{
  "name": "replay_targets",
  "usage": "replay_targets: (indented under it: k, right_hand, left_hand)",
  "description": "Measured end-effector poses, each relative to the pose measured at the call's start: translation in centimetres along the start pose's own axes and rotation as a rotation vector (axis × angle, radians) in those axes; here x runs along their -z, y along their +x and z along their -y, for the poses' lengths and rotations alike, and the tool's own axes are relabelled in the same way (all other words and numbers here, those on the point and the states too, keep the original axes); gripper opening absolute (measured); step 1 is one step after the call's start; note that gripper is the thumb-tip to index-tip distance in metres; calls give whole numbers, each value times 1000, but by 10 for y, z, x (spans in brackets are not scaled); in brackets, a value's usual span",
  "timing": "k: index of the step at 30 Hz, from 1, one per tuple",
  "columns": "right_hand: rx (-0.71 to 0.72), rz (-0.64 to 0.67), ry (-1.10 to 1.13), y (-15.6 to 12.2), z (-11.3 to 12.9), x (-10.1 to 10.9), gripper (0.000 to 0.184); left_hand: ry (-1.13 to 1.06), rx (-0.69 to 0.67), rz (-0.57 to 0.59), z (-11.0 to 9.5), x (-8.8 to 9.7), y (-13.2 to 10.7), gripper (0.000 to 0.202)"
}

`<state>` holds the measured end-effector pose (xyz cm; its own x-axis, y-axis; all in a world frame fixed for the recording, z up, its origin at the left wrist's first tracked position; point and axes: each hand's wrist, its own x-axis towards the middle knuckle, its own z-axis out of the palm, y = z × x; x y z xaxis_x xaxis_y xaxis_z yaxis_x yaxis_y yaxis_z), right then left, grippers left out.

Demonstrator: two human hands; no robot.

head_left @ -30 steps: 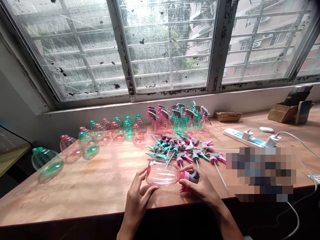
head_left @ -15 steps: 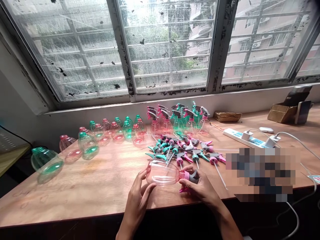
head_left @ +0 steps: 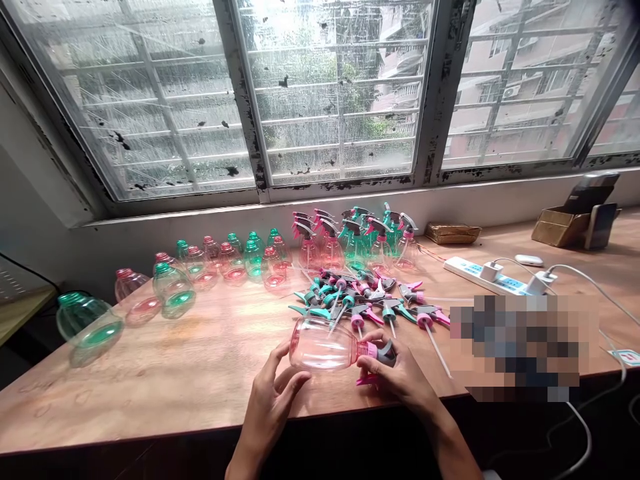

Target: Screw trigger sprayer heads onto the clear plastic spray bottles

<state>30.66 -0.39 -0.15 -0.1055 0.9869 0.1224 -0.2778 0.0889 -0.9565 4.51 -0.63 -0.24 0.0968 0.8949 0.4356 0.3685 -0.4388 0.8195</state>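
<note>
A clear pink spray bottle (head_left: 324, 347) lies sideways above the table's front part, its base to the left. My right hand (head_left: 397, 370) is closed around the grey and pink trigger sprayer (head_left: 384, 353) at its neck; the pink collar meets the bottle neck. By the base is my left hand (head_left: 275, 387), fingers and thumb apart. Its fingertips reach the base edge, and a small gap shows between thumb and bottle. Just beyond the bottle lies a pile of loose trigger sprayers (head_left: 357, 297), pink, green and grey, some with dip tubes showing.
Several open green and pink bottles (head_left: 175, 293) stand on the left. At the back, several bottles with sprayers fitted (head_left: 333, 250) stand near the window wall. A power strip (head_left: 485, 273) with cables, a cardboard piece (head_left: 453, 233) and a small box (head_left: 560, 225) are on the right, beside a blurred patch.
My left hand has shifted slightly left and its thumb has come away from the bottle. My right hand keeps its hold on the sprayer. The whole view has moved a little.
</note>
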Motion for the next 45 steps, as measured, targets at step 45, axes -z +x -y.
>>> replay_targets:
  k: [45]
  right_hand:
    - [-93,19,63,-5,5,-2,49]
  left_hand:
    - [174,-110,47,0,-2,1,41]
